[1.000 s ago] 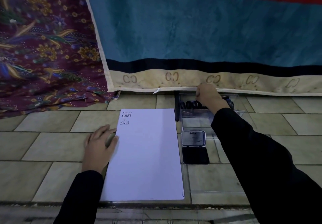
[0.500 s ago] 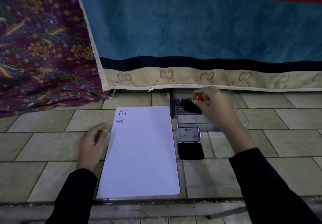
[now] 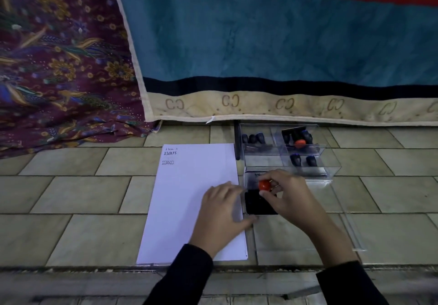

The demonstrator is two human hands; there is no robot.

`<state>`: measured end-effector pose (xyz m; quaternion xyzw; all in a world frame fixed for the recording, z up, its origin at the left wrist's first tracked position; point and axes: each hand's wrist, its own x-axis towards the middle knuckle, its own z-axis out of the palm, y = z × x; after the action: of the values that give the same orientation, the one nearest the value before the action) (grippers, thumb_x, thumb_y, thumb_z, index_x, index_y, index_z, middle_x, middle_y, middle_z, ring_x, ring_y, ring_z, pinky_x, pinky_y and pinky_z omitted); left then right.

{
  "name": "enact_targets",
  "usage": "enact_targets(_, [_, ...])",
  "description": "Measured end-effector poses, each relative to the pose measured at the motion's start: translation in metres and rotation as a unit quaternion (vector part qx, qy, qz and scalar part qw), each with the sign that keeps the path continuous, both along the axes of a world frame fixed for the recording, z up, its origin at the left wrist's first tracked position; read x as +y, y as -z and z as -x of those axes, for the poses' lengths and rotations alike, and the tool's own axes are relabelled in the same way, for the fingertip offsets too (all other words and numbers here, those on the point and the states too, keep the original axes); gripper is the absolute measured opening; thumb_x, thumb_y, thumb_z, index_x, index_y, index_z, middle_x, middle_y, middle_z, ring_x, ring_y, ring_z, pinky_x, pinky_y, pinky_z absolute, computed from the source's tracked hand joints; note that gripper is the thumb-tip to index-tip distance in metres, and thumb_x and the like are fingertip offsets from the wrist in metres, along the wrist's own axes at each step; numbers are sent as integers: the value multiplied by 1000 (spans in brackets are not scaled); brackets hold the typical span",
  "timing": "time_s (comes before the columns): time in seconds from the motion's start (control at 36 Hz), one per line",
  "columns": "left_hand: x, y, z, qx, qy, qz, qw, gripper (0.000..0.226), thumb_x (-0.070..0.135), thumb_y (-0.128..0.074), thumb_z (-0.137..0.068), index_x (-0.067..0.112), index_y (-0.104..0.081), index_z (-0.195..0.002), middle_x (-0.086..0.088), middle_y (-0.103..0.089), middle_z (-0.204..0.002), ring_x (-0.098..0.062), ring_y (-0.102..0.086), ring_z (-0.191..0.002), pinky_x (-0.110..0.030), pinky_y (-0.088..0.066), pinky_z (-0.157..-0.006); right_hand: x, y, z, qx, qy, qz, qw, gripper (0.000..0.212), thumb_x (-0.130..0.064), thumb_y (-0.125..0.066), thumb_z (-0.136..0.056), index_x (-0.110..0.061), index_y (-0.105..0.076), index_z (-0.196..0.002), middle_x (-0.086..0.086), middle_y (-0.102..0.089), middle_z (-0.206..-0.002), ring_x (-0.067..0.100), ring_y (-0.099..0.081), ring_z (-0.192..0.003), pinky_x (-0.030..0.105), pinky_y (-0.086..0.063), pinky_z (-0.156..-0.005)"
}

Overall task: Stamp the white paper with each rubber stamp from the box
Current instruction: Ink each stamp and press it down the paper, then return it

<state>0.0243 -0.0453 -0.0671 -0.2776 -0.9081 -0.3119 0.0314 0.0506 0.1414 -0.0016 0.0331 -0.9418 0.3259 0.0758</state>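
Observation:
A white paper (image 3: 189, 198) lies on the tiled floor, with three stamped marks at its far left corner. To its right sits an open black ink pad (image 3: 256, 204) with its lid raised. My right hand (image 3: 289, 198) grips a rubber stamp with an orange-red knob (image 3: 264, 185) and holds it on the pad. My left hand (image 3: 220, 212) rests flat on the paper's right edge, fingers spread beside the pad. Behind the pad stands a clear plastic box (image 3: 331, 167) holding several dark stamps (image 3: 253, 138) and one with an orange knob (image 3: 299, 142).
A blue, red and cream blanket (image 3: 272, 44) hangs behind the box, and a purple patterned cloth (image 3: 61, 67) lies at the left. A clear plastic lid (image 3: 348, 229) lies flat to the right of the pad. A step edge runs along the bottom.
My right hand lifted a red-knobbed stamp out of the box and brought it down to the ink pad. My left hand slid from the paper's left edge to its right edge.

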Motion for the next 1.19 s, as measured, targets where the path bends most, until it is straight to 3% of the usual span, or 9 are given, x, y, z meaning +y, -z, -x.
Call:
enact_targets(0.17, [14,6,4,22,-11,12,1000,61,65,-58,-70,28,-57,-118,12,-56,-113,-10,-50,-107,-32,-39,-97,-1,4,-2,0,-1,-6,1000,27,-11,-73,-78,-19,-67,-103,-9,-62,-95,7,-61,-80,22,-54,-75])
enact_targets(0.5, [15,9,6,13,-24,17,999,59,65,-57,-70,32,-57,-119,16,-52,-114,-7,-47,-110,-27,-31,-100,-1,4,-3,-24,22,35,999,27,-9,-75,-75,-21,-69,-99,-23,-58,-86,-5,-59,-77,0,-45,-72])
enact_targets(0.64, [13,4,5,4,-12,19,1000,64,70,-57,-71,32,-55,-122,16,-52,-118,-6,-45,-114,-27,-29,-103,-1,6,-5,-36,30,51,998,28,-10,-76,-75,-24,-69,-98,-21,-59,-87,-7,-58,-80,0,-45,-72])
enact_targets(0.72, [1,-5,8,-12,-33,-59,998,65,72,-58,-71,32,-58,-122,18,-56,-120,-6,-50,-115,-31,-36,-103,-1,4,-7,-34,32,53,997,28,-11,-76,-76,-27,-66,-97,-16,-60,-90,-7,-59,-81,0,-45,-72])
enact_targets(0.81, [-30,-14,18,4,-96,-159,983,48,60,-60,-79,31,-61,-116,19,-59,-117,-5,-54,-112,-33,-41,-100,-6,-6,-3,-4,51,116,992,32,-12,-76,-76,-33,-62,-95,-20,-61,-87,-6,-62,-81,4,-49,-74])
enact_targets(0.92, [-99,-11,41,6,-218,-210,953,28,25,-65,-90,26,-61,-118,13,-59,-116,-12,-55,-113,-40,-44,-101,-28,-20,17,12,44,171,984,33,-14,-77,-76,-22,-65,-106,-14,-65,-90,-5,-65,-82,8,-52,-75])
enact_targets(1.03, [-158,4,59,-9,-289,-122,950,33,12,-61,-91,11,-59,-123,-5,-59,-124,-27,-53,-115,-38,-42,-98,-69,-20,50,10,5,175,985,27,-13,-76,-76,-16,-67,-101,-9,-63,-88,6,-65,-76,14,-54,-74])
enact_targets(1.11, [-164,10,64,-9,-259,-46,965,36,25,-58,-94,6,-59,-125,-12,-58,-130,-32,-50,-122,-39,-38,-101,-103,-12,76,12,-26,149,988,25,-12,-75,-77,-13,-66,-101,5,-66,-100,16,-66,-82,23,-54,-78])
enact_targets(1.19, [-159,15,63,-3,-263,37,964,40,38,-54,-95,17,-57,-128,-5,-49,-143,-24,-39,-135,-47,-24,-113,-135,-1,99,0,-45,112,993,27,-12,-71,-80,-11,-64,-106,10,-64,-105,25,-63,-90,36,-52,-84])
